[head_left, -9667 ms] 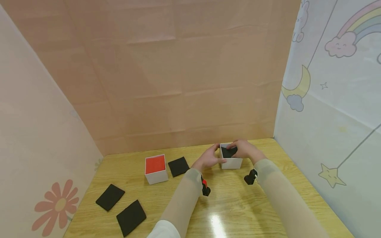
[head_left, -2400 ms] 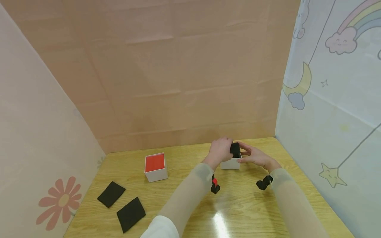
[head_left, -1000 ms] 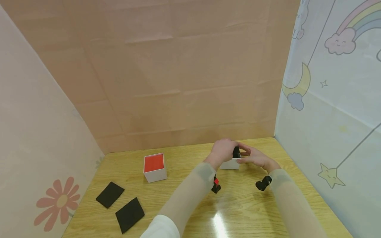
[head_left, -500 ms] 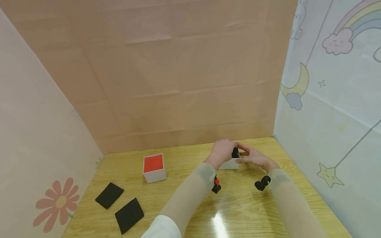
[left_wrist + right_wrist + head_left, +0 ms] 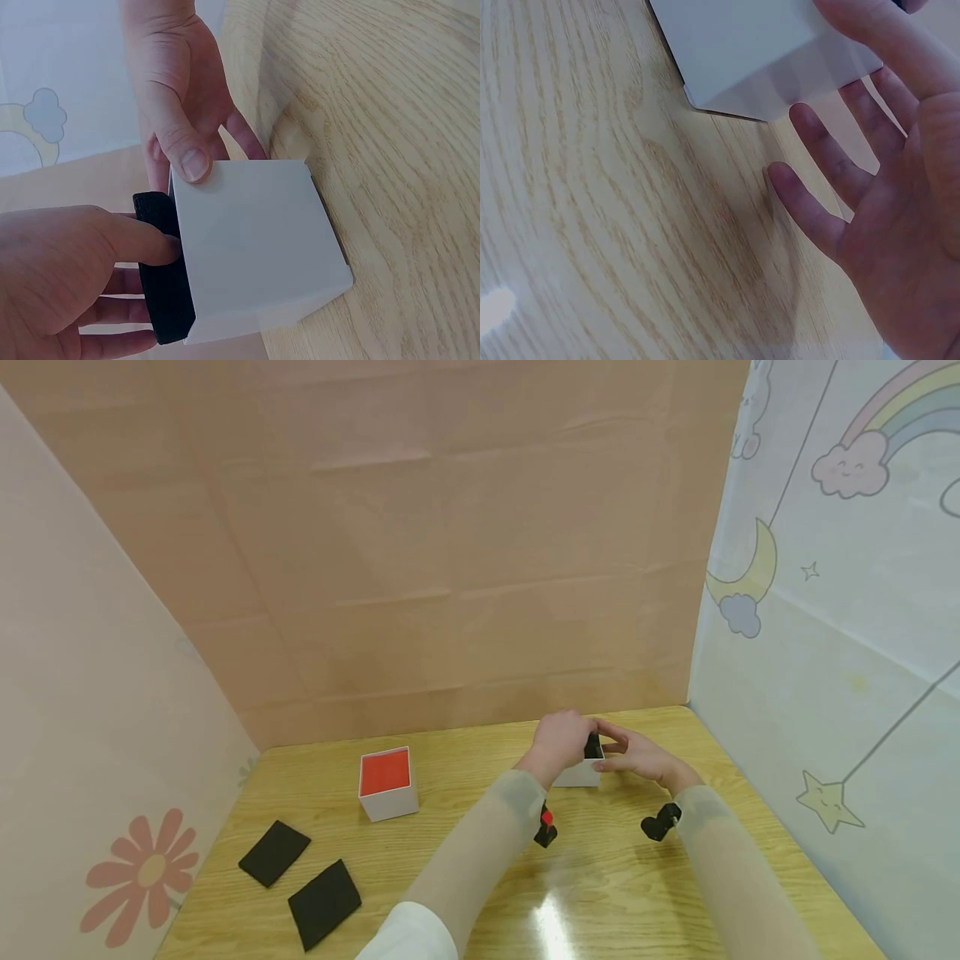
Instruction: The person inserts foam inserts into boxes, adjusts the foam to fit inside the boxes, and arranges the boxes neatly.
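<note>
At the back right of the table, my left hand [image 5: 561,742] reaches over the top of a white box [image 5: 579,774]. It pinches a black cloth square [image 5: 166,274] between thumb and fingers; part of the square sticks out of the box's open top. My right hand [image 5: 641,758] holds the box's right side, its thumb on the near wall [image 5: 255,240]. In the right wrist view, the lower fingers [image 5: 810,210] of this hand are spread apart from the box. The box's inside is mostly hidden by my left hand.
A second white box [image 5: 393,804] with a red piece [image 5: 386,772] filling its top stands left of the middle. Two black squares [image 5: 274,853] lie flat at the front left. A brown backdrop [image 5: 450,568] and printed side walls [image 5: 825,652] border the table.
The black square once beside the red-filled box is gone from there. My left hand has replaced the right at the box's opening. The held square has sunk lower since 2.4 seconds ago.
</note>
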Demonstrator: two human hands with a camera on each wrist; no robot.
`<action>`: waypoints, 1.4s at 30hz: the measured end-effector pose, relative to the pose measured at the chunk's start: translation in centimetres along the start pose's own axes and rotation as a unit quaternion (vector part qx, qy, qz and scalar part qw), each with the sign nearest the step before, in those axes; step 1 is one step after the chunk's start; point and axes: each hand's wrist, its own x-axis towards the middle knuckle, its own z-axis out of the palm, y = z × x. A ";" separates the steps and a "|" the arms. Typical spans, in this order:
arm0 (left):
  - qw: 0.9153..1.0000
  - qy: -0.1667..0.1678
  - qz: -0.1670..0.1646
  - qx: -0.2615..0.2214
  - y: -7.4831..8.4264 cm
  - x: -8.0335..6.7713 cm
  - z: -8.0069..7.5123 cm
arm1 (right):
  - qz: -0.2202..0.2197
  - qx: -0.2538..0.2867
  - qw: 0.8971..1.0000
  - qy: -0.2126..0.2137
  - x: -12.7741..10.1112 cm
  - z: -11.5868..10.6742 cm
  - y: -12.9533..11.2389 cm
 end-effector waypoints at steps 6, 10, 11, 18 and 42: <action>1.000 -0.002 -0.001 0.005 0.1 0.1 0.1 | 0.000 0.000 1.000 0.000 0.1 0.0 0.1; 1.000 -0.005 -0.005 0.014 0.2 0.2 0.1 | 0.000 0.001 1.000 0.000 0.0 0.0 0.1; 1.000 -0.007 -0.006 0.014 0.2 0.2 0.2 | -0.001 0.000 1.000 0.000 0.0 0.0 0.2; 0.999 -0.027 -0.014 -0.021 -0.1 0.1 0.4 | -0.002 -0.007 1.000 -0.001 0.1 0.2 0.3; 0.995 -0.042 -0.024 -0.082 -2.6 -0.4 1.5 | 0.008 0.004 1.000 -0.003 0.3 0.0 0.4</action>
